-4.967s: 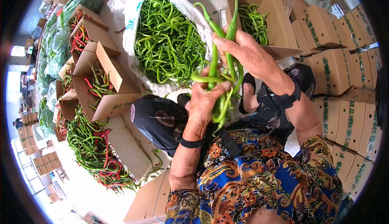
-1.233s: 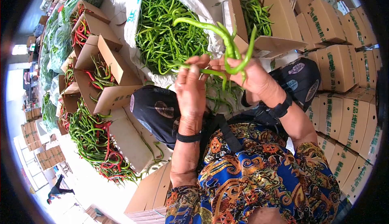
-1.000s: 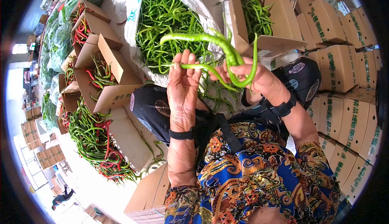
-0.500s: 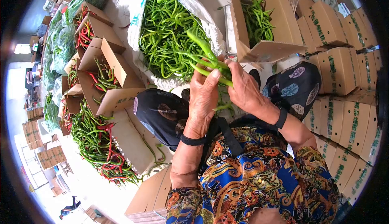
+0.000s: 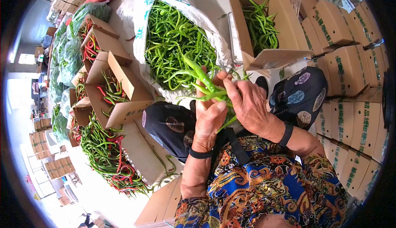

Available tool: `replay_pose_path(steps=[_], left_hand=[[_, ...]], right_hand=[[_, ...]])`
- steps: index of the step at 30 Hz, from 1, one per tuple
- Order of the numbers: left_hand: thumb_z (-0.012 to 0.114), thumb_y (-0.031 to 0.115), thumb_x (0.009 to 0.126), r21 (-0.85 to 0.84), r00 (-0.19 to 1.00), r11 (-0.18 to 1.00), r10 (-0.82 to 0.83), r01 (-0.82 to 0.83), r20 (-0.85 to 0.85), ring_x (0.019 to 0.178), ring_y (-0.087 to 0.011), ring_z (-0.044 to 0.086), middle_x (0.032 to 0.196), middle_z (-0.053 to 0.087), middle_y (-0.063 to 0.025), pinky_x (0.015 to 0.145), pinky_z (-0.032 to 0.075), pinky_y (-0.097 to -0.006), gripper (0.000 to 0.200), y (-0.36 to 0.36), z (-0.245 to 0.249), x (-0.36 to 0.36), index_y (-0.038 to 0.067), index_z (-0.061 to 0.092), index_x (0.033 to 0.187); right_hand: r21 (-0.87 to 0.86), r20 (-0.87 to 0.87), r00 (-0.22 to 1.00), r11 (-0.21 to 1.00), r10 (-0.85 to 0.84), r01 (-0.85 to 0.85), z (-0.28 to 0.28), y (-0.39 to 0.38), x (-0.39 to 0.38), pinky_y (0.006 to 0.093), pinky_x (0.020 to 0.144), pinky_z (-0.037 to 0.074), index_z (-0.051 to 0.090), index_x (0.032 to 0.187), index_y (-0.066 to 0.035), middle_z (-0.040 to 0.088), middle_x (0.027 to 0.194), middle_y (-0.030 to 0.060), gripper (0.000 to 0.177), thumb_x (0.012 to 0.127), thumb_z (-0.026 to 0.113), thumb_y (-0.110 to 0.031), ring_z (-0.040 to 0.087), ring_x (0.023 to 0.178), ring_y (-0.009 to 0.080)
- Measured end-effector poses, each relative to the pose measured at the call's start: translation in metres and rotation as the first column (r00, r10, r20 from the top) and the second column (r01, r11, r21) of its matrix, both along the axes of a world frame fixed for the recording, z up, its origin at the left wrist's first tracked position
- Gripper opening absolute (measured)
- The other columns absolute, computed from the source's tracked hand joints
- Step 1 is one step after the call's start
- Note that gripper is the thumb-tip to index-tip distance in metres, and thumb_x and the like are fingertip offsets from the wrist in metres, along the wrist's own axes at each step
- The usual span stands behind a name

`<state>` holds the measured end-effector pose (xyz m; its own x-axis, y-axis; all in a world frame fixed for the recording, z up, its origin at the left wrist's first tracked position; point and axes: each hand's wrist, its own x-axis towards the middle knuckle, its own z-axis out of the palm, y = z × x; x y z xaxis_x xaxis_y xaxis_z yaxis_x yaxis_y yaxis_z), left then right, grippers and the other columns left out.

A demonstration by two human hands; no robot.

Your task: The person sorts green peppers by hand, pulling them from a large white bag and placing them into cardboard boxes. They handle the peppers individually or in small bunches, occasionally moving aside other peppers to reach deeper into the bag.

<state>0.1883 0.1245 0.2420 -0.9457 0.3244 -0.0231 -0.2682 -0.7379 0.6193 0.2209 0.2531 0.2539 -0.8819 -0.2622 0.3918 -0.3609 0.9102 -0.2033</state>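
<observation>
My left hand (image 5: 211,118) is wrapped round a small bunch of green peppers (image 5: 206,83), whose tips point up and to the left. Close beside it on the right, my right hand (image 5: 249,102) has its fingers bent at the bunch; what they pinch, if anything, is hidden. Just beyond the hands lies an open white sack (image 5: 222,50) full of green peppers (image 5: 177,42). At the upper right stands an open cardboard box (image 5: 291,26) with green peppers (image 5: 260,26) inside.
On the left, open boxes (image 5: 130,110) hold red and green peppers, beside a larger pile of mixed peppers (image 5: 101,145). Closed printed cartons (image 5: 346,71) are stacked on the right. Flat cardboard (image 5: 159,203) lies at the bottom. Bagged greens (image 5: 64,63) line the far left.
The bunch has tilted further left in my left hand. My right hand has turned, its back now facing up more. The surroundings have shifted slightly right in view.
</observation>
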Motion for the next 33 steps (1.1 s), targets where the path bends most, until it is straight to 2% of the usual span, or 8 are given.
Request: replay_pose_path(steps=[3,6,11,13,18,22,31,33], left_hand=[[0.063,0.01,0.085,-0.1,0.969,0.991,0.111,-0.091,0.22,0.093,-0.0191,0.055,0.098,0.055,-0.0055,0.09,0.045,-0.0405,0.064,0.001,0.001,-0.005,0.006,0.031,0.14],[0.061,0.019,0.087,0.199,0.984,0.979,0.01,-0.046,0.181,0.078,-0.0162,0.049,0.081,0.048,-0.0025,0.089,0.043,-0.0376,0.06,-0.006,0.001,-0.018,0.005,0.033,0.138],[0.062,0.02,0.085,0.358,0.973,0.934,-0.081,-0.002,0.218,0.079,-0.0185,0.05,0.082,0.048,-0.0039,0.085,0.044,-0.041,0.064,-0.015,0.001,-0.024,0.007,0.034,0.14],[0.062,0.02,0.085,0.397,0.969,0.918,-0.108,0.011,0.222,0.08,-0.0188,0.05,0.083,0.049,-0.0041,0.085,0.044,-0.0408,0.063,-0.011,0.002,-0.028,0.007,0.034,0.14],[0.06,0.019,0.087,0.384,0.97,0.919,-0.171,0.094,0.172,0.087,-0.0201,0.051,0.089,0.05,-0.0054,0.09,0.044,-0.0419,0.062,-0.007,0.0,-0.037,0.009,0.033,0.141],[0.059,0.016,0.087,0.35,0.963,0.922,-0.226,0.163,0.146,0.089,-0.0201,0.052,0.093,0.051,-0.0057,0.092,0.045,-0.0444,0.062,-0.003,0.0,-0.039,0.009,0.032,0.143],[0.058,0.007,0.086,0.293,0.917,0.909,-0.356,0.295,0.181,0.086,-0.0212,0.053,0.089,0.05,-0.0063,0.09,0.05,-0.045,0.06,0.025,0.026,-0.067,0.003,0.033,0.14],[0.057,0.01,0.088,0.263,0.902,0.883,-0.423,0.388,0.088,0.09,-0.0228,0.057,0.097,0.058,-0.0099,0.09,0.051,-0.0424,0.051,0.041,0.043,-0.089,-0.001,0.039,0.135]], right_hand=[[-0.056,0.051,0.995,0.995,0.084,-0.081,0.015,-0.002,0.003,0.0428,0.083,0.045,0.036,0.137,-0.001,0.051,0.111,0.0146,0.066,0.078,0.062,-0.013,0.054,0.093,0.032],[-0.336,0.164,0.939,0.912,0.303,-0.236,0.036,0.002,0.01,0.0445,0.095,0.042,0.038,0.136,-0.002,0.051,0.124,0.0176,0.071,0.076,0.071,-0.022,0.052,0.109,0.0375],[-0.773,0.409,0.854,0.619,0.323,0.136,0.025,0.035,0.008,0.0343,0.093,0.045,0.049,0.124,0.001,0.06,0.115,0.0148,0.047,0.09,0.06,-0.03,0.058,0.109,0.0251],[-0.752,0.633,0.667,0.517,0.392,0.41,0.024,0.052,-0.002,0.0305,0.087,0.048,0.054,0.116,0.003,0.063,0.104,0.0094,0.042,0.095,0.054,-0.034,0.06,0.102,0.0192],[-0.774,0.431,0.541,-0.012,0.722,0.633,-0.009,0.05,0.001,0.029,0.087,0.047,0.052,0.123,0.002,0.063,0.107,0.0066,0.05,0.097,0.048,-0.041,0.06,0.099,0.0158],[-0.76,0.243,0.461,-0.128,0.853,0.638,-0.012,0.052,0.001,0.0331,0.088,0.048,0.043,0.132,0.003,0.06,0.114,0.0106,0.054,0.098,0.045,-0.039,0.06,0.101,0.0174],[-0.595,0.044,0.612,-0.471,0.79,0.651,-0.031,0.077,0.004,0.0336,0.084,0.048,0.053,0.124,-0.001,0.063,0.11,0.0105,0.053,0.098,0.04,-0.046,0.062,0.097,0.0193],[-0.548,0.215,0.686,-0.496,0.695,0.674,-0.036,0.084,0.009,0.0304,0.079,0.048,0.056,0.119,-0.003,0.065,0.101,0.0092,0.05,0.097,0.042,-0.046,0.062,0.09,0.0168]])
